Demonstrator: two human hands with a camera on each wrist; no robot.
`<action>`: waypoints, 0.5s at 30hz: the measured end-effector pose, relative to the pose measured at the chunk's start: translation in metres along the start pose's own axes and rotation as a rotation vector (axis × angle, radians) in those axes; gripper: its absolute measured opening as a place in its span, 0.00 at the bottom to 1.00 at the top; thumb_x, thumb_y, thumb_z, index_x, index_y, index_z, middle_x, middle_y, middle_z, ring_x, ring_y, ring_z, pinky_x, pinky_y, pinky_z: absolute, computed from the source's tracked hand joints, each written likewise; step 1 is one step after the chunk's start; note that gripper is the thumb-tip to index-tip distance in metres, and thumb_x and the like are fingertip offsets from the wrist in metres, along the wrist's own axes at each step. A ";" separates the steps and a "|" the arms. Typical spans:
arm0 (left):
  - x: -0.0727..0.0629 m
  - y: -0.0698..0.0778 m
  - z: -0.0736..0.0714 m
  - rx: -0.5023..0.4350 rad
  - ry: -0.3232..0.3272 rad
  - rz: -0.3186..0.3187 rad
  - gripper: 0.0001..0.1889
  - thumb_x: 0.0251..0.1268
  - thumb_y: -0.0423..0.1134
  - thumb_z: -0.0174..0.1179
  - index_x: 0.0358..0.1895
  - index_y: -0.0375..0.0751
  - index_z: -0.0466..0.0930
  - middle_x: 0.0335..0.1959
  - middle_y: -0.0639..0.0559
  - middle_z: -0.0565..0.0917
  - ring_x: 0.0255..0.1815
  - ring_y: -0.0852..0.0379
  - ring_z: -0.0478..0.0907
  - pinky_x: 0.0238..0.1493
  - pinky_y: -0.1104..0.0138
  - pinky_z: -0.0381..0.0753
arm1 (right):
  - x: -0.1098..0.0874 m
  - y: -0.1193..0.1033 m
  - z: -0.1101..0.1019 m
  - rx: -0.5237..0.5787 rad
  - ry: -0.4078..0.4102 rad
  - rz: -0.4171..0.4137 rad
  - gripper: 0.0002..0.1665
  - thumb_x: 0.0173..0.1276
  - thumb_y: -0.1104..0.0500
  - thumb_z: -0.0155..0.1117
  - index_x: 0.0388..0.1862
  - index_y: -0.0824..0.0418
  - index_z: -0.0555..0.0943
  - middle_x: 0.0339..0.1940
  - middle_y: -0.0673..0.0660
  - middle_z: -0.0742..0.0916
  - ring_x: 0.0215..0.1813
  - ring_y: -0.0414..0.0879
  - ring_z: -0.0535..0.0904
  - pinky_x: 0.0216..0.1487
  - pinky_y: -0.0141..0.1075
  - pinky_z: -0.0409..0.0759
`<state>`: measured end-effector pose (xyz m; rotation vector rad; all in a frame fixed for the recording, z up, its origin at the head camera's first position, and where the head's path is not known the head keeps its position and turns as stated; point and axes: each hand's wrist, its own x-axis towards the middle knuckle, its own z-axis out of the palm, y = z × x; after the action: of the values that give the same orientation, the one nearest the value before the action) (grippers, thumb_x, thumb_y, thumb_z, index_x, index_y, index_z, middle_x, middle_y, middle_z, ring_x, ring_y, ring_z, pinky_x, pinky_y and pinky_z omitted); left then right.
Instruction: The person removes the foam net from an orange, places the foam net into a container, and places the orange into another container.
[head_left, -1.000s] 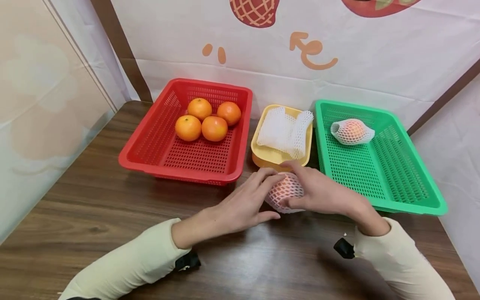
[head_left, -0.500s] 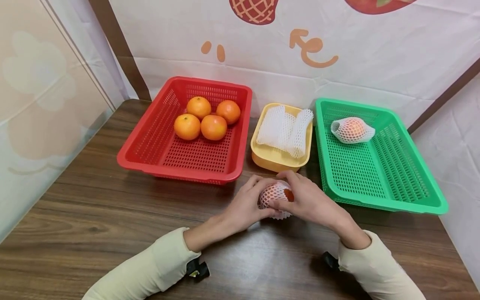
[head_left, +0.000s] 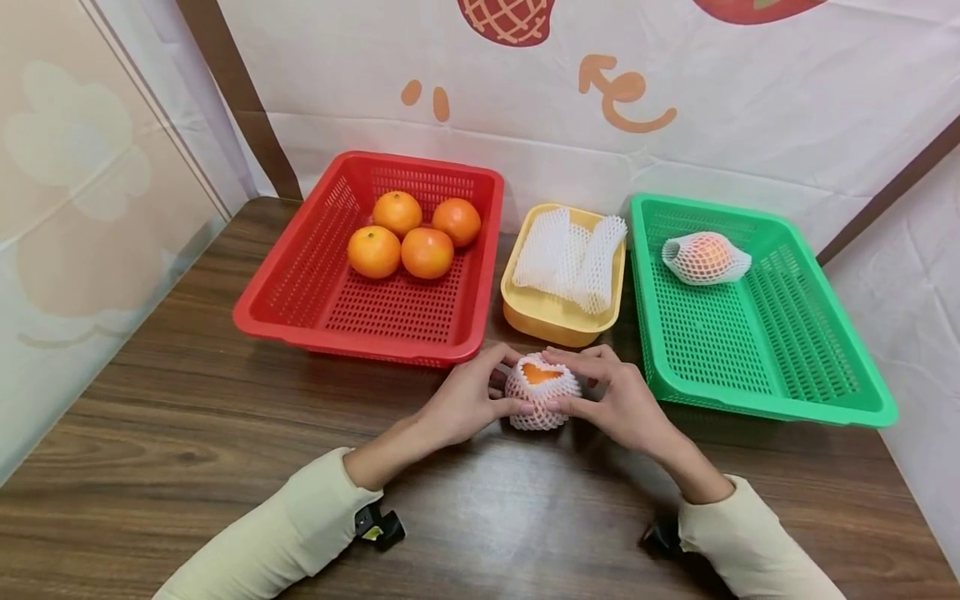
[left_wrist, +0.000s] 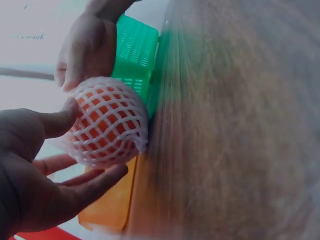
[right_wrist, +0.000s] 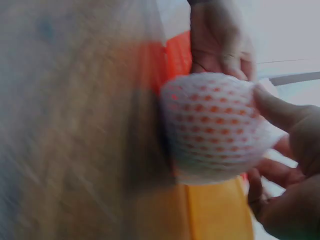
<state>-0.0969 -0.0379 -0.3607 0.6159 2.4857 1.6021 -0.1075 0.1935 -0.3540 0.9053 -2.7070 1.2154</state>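
Note:
Between both hands, on the table in front of the yellow box, is an orange in a white foam net sleeve. The sleeve's open end faces up, and bare orange peel shows through it. My left hand grips the left side, thumb at the front and fingers behind. From the right, my right hand pinches the sleeve with its thumb low at the front and fingers near the upper rim. In the right wrist view the netting covers the side of the fruit.
A red basket at the left holds several bare oranges. Flat foam sleeves lie in the yellow box. At the right, a green basket holds one sleeved orange. A fabric backdrop stands behind.
The sleeved orange has come left and a little nearer, and turned so the sleeve's open end points up. Both hands have moved with it and now hold its two sides.

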 end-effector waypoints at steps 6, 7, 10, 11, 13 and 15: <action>0.000 -0.001 0.002 0.012 0.032 0.018 0.32 0.49 0.34 0.74 0.59 0.41 0.69 0.53 0.45 0.77 0.44 0.51 0.80 0.44 0.60 0.81 | -0.001 0.004 0.014 0.152 0.162 -0.050 0.23 0.55 0.62 0.74 0.52 0.56 0.85 0.50 0.47 0.85 0.48 0.44 0.73 0.38 0.38 0.74; 0.000 -0.002 0.002 0.017 0.036 0.034 0.34 0.49 0.35 0.74 0.62 0.42 0.69 0.54 0.46 0.76 0.43 0.52 0.79 0.43 0.60 0.81 | -0.001 0.004 0.015 0.170 0.190 -0.055 0.21 0.55 0.64 0.74 0.50 0.57 0.85 0.48 0.48 0.86 0.48 0.44 0.74 0.38 0.37 0.75; -0.001 -0.003 0.002 0.034 0.045 0.081 0.38 0.48 0.38 0.74 0.66 0.43 0.71 0.52 0.49 0.76 0.39 0.53 0.77 0.39 0.60 0.80 | -0.002 0.003 0.019 0.220 0.264 -0.061 0.17 0.54 0.66 0.74 0.45 0.59 0.87 0.41 0.50 0.87 0.47 0.44 0.76 0.39 0.33 0.77; -0.001 -0.004 0.002 0.035 0.051 0.093 0.37 0.47 0.38 0.74 0.65 0.44 0.72 0.50 0.50 0.76 0.37 0.53 0.77 0.37 0.61 0.79 | -0.003 0.003 0.020 0.235 0.285 -0.062 0.15 0.54 0.67 0.74 0.43 0.60 0.88 0.39 0.51 0.86 0.46 0.44 0.77 0.40 0.32 0.77; -0.001 -0.005 0.003 0.019 0.066 0.109 0.33 0.46 0.39 0.74 0.62 0.44 0.77 0.48 0.51 0.75 0.36 0.53 0.76 0.36 0.62 0.78 | -0.003 0.003 0.023 0.273 0.332 -0.065 0.13 0.54 0.70 0.73 0.39 0.62 0.88 0.37 0.53 0.86 0.44 0.43 0.78 0.40 0.30 0.77; -0.001 -0.005 0.004 -0.007 0.084 0.121 0.30 0.45 0.38 0.75 0.58 0.45 0.80 0.46 0.52 0.75 0.36 0.54 0.75 0.35 0.63 0.77 | -0.003 0.003 0.025 0.328 0.377 -0.075 0.11 0.53 0.74 0.71 0.36 0.65 0.88 0.35 0.56 0.86 0.42 0.43 0.79 0.39 0.29 0.78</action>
<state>-0.0963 -0.0367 -0.3670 0.7260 2.5461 1.7119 -0.1014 0.1792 -0.3744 0.7051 -2.2039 1.6512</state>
